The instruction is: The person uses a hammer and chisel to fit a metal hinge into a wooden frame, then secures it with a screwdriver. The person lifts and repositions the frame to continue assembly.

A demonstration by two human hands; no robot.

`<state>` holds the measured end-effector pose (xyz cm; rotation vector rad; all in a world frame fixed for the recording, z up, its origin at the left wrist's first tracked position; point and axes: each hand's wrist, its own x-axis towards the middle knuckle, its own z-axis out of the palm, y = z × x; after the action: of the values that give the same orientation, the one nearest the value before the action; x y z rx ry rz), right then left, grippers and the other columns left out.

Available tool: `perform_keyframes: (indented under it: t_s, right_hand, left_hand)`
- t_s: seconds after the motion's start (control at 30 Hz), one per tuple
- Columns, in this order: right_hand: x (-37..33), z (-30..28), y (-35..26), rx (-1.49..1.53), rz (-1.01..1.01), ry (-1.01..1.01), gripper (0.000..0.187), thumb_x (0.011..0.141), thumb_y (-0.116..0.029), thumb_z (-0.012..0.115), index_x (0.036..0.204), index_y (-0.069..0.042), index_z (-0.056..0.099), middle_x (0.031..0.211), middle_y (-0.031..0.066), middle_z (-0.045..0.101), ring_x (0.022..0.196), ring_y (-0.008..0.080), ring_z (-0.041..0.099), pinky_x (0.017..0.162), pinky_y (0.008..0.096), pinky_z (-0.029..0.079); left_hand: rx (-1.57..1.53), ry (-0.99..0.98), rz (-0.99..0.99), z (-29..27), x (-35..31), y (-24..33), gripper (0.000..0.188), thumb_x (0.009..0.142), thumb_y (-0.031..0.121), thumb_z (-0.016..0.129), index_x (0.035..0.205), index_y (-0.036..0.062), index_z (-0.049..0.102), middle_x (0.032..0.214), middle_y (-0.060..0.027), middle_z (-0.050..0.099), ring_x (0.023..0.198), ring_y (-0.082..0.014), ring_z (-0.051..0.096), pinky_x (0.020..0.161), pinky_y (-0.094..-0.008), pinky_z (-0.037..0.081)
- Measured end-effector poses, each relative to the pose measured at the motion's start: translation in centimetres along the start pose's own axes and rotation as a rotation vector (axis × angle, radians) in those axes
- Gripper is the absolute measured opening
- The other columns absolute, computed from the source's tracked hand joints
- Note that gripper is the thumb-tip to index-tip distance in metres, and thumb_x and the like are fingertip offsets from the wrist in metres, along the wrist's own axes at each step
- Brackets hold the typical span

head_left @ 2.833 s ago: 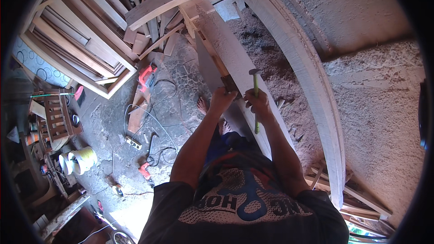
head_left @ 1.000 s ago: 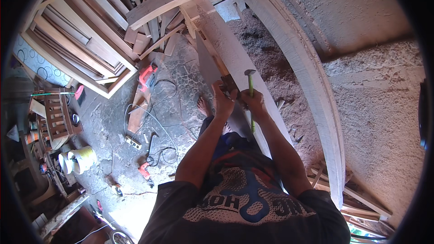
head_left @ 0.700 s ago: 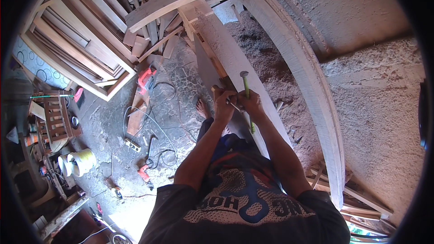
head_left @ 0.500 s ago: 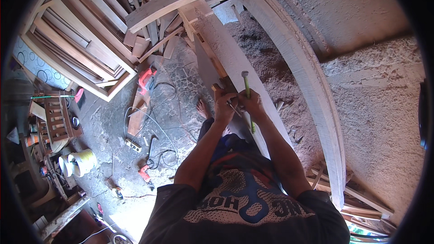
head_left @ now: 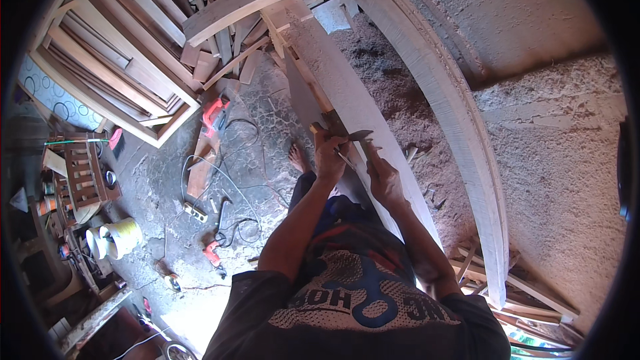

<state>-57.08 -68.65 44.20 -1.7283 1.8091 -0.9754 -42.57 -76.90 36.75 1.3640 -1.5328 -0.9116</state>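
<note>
holding hammer (head_left: pixel 365 137), dark tapered head (head_left: pixel 359 135)

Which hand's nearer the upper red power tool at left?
Left. Left hand: right of the red power tool, somewhat lower in view. Right hand: farther right, lower still.

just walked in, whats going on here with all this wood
A person works over a long pale plank. The left hand grips a slim tool, perhaps a chisel; the right hand grips a hammer, its metal end near the left hand. A red drill-like tool lies on the floor.
</note>
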Motion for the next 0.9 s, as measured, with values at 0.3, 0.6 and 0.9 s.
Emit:
perform_keyframes:
  t_s: [0.3,0.6,0.9]
  right_hand:
    - [1.3,-0.4,-0.9,-0.093,0.029,-0.066,0.055,0.096,-0.001,0.058,0.149,-0.008,0.050,0.077,0.0257,0.063,0.071,0.0425,0.066,0.063,0.0492,0.050]
    - [0.7,0.2,-0.4,-0.042,0.053,-0.067,0.054,0.096,-0.002,0.057,0.149,-0.007,0.048,0.077,0.0266,0.064,0.073,0.0433,0.068,0.064,0.0496,0.052]
    - [0.9,0.0,-0.5,0.019,-0.001,-0.007,0.052,0.095,0.002,0.056,0.147,-0.006,0.052,0.080,0.0267,0.065,0.073,0.0423,0.068,0.063,0.0470,0.052]
  left_hand:
    - [0.022,0.017,0.018,0.1,0.0,-0.3,0.011,0.082,0.012,0.080,0.093,0.0095,0.079,0.108,-0.0125,0.056,0.096,-0.0294,0.064,0.080,-0.0386,0.053]
    - [0.017,0.020,-0.001,0.5,-0.1,-0.3,0.015,0.084,0.012,0.079,0.099,0.0107,0.077,0.110,-0.0136,0.055,0.100,-0.0315,0.063,0.085,-0.0398,0.053]
    - [0.068,-0.030,-0.003,0.4,0.1,0.2,0.016,0.086,0.015,0.076,0.101,0.0113,0.071,0.113,-0.0146,0.053,0.101,-0.0332,0.062,0.084,-0.0408,0.052]
